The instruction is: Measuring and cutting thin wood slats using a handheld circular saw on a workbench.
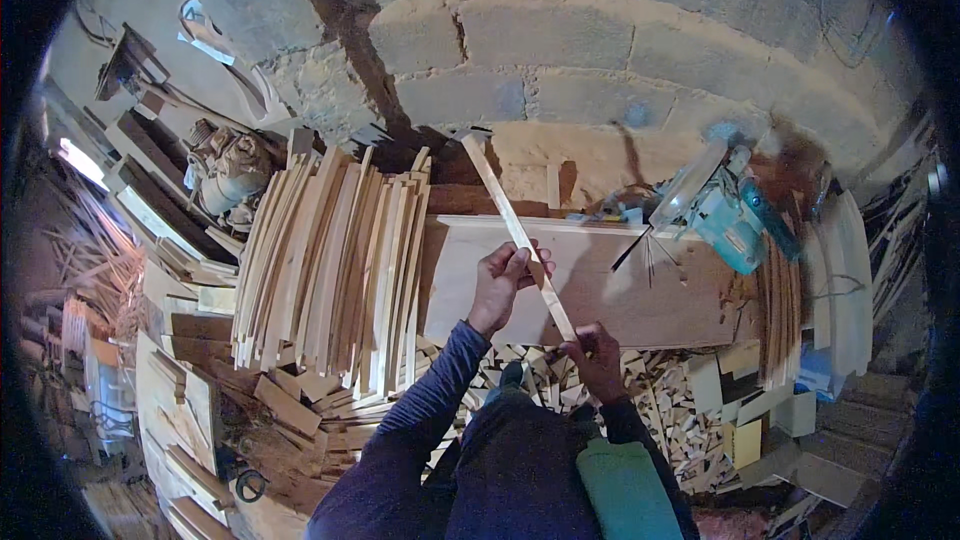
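A long, thin wooden strip [502, 202] is held up slantwise in front of me, its far end toward the wall. My left hand [503, 282] grips it around the middle, thumb on top and fingers beneath. At its near end my right hand [597, 360] pinches the strip between thumb and fingers. Beneath the strip lies a wide, pale wooden board [640, 290] on the bench. Left of my left hand, many similar wooden strips [330, 260] lie side by side in a broad stack.
A teal power saw [728, 225] sits at the board's right end, beside a bundle of thin brown strips [778, 310]. Small wood offcuts [660, 400] cover the floor around my legs. A block wall [560, 35] closes off the far side. A dusty machine part [228, 168] stands behind the stack.
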A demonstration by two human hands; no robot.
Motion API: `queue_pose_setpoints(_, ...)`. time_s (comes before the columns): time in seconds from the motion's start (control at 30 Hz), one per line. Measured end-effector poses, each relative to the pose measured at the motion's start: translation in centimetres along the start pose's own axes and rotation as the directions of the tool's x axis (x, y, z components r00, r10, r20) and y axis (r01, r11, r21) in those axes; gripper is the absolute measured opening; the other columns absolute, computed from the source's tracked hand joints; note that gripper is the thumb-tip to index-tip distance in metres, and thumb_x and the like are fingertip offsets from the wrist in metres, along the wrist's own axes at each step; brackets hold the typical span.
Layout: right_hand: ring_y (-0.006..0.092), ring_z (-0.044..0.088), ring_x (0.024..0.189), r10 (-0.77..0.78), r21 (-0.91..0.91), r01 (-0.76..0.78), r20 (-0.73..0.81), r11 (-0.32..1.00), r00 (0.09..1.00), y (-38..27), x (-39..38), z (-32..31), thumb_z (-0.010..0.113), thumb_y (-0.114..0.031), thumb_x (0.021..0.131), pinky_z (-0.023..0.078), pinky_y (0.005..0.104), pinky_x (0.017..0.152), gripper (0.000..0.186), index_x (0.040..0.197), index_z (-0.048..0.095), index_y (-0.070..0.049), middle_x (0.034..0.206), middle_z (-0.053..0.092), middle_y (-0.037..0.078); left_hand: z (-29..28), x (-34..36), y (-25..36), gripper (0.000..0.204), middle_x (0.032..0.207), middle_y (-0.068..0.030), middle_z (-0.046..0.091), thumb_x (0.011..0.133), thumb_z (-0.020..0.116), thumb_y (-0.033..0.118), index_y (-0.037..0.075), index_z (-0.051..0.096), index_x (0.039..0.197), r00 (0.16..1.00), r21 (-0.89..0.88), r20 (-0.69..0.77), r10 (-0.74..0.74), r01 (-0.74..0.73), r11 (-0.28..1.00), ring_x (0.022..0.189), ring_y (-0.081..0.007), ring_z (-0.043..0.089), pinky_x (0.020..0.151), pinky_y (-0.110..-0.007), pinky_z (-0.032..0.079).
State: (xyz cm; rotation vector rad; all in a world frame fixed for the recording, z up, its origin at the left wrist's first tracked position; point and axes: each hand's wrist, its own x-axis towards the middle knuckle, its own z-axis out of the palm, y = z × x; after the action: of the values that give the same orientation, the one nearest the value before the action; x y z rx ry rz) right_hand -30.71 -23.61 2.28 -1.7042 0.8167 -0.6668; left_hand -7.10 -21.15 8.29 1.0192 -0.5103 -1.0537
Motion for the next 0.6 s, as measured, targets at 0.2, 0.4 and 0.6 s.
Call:
queue_pose_setpoints(0.2, 0.0103, 0.061, 0.068, -0.013, 0.069, 0.012, 0.015, 0.998, 1.0, 0.4, 0.1, 0.2, 0.079, -0.018, 0.087, 0.051, 0.029, 0.068, 0.027, 0.096, 0.058, -0.004, 0.076, 0.066, 0.004, -0.1, 0.2, 0.3, 0.026, 0.108, -0.0135, 0.07, 0.104, 0.051, 0.018, -0.002, 0.058, 0.12, 0.999, -0.011, 0.036, -0.006, 0.007, 1.0, 0.094, -0.0237, 0.072, 0.084, -0.038, 0.06)
queue_pose_setpoints(0.4, 0.0108, 0.065, 0.074, 0.024, 0.074, -0.028, 0.058, 0.997, 0.998, 0.7, 0.0, -0.2, 0.076, -0.011, 0.089, 0.054, 0.0293, 0.071, 0.02, 0.097, 0.059, -0.004, 0.081, 0.07, 0.006, -0.1, 0.3, 0.5, 0.022, 0.107, -0.0134, 0.07, 0.103, 0.052, 0.013, -0.002, 0.059, 0.118, 1.0, -0.011, 0.017, -0.01, 0.011, 1.0, 0.093, -0.0233, 0.072, 0.083, -0.038, 0.06)
queue_pose_setpoints(0.6, 0.0113, 0.066, 0.079, 0.099, 0.073, -0.108, 0.114, 0.992, 0.989, 3.1, -0.8, -1.3, 0.074, -0.008, 0.09, 0.056, 0.0287, 0.072, 0.016, 0.099, 0.061, -0.003, 0.084, 0.069, 0.006, -2.6, 2.9, 5.8, 0.015, 0.103, -0.0158, 0.071, 0.099, 0.06, 0.012, 0.0, 0.06, 0.106, 0.959, 0.151, -0.127, 0.253, -0.233, 0.961, 0.094, -0.0269, 0.072, 0.081, -0.041, 0.061)
